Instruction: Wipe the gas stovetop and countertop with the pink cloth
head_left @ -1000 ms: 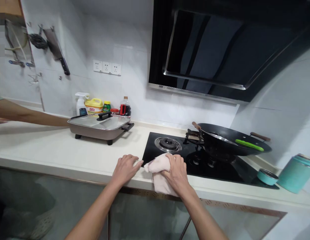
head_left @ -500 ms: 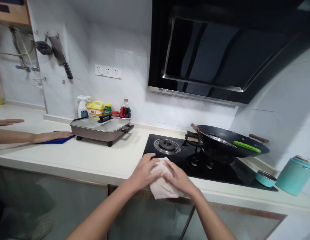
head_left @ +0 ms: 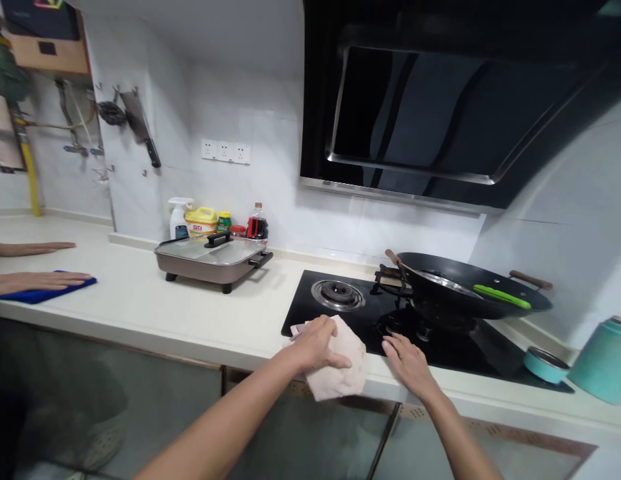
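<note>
A pale pink cloth [head_left: 347, 367] is gripped by my left hand [head_left: 317, 345] at the front edge of the black gas cooktop [head_left: 303, 310]. Part of the cloth hangs over the counter's edge, and my fingers cover some of it. My right hand [head_left: 407, 363] lies palm down on the front edge of the cooktop, beside the cloth and apart from it, fingers stretched out with nothing in them. Behind my hands is a bare burner [head_left: 337, 295]. A black wok [head_left: 440, 293] with a green-handled utensil [head_left: 503, 296] in it rests on the other burner.
Another person's hands [head_left: 50, 283] rest at the left, one on a blue cloth [head_left: 35, 293]. An electric pan with a glass lid [head_left: 205, 267] stands on the counter [head_left: 130, 307]. Right are a turquoise lid cup [head_left: 545, 365] and canister [head_left: 603, 360]. A range hood [head_left: 415, 120] hangs above.
My right hand has left the cloth and moved right onto the cooktop's edge. My left hand keeps hold of the cloth. The other person's hand has slid the blue cloth left, away from the pan.
</note>
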`<state>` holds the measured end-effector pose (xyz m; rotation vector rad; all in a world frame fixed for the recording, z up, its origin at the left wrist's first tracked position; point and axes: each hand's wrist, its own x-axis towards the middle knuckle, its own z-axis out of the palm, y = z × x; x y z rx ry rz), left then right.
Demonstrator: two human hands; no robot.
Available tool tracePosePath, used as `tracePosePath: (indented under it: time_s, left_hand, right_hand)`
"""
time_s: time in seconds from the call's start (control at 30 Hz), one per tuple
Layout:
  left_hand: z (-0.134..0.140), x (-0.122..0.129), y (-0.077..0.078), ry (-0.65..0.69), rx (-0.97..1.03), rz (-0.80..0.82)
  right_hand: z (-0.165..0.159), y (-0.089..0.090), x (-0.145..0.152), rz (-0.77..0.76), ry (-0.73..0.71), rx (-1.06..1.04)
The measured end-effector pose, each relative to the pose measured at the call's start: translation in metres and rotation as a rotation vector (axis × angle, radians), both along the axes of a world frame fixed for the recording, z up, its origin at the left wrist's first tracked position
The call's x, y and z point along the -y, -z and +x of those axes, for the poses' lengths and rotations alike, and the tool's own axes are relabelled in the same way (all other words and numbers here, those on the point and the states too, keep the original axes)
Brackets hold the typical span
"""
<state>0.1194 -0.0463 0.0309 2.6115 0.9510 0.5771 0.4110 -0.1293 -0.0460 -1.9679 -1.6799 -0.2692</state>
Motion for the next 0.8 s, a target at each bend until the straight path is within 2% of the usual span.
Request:
tracePosePath:
  time_s: [0.13,0.3,0.37,0.53,0.67,0.8]
  left_hand:
    - [0.016,0.02,0.02,-0.021,-0.027,0.137]
    - [0.035,0.047,0.04,-0.017,-0.037,0.293]
    - [0.047,0.059,0.045,0.017,-0.039,0.36]
    - [0.083,0.085,0.064,0.077,-0.108,0.53]
    - [0.097,0.087,0.083,0.065,-0.057,0.674]
    - [0.086,0.073,0.098,0.097,0.028,0.779]
  right_hand:
    - [-0.002,-0.011,-0.011,-0.095,0.01,0.053]
    - [-0.002,-0.013,-0.018,-0.091,0.059,0.067]
    - [0.001,-0.012,-0.016,-0.077,0.041,-0.017]
    - [0.015,-0.014,-0.011,-0.024,0.056,-0.394]
    - [0.02,-0.014,-0.016,-0.079,0.052,-0.365]
    - [0.02,-0.009,-0.022,-0.13,0.07,-0.247]
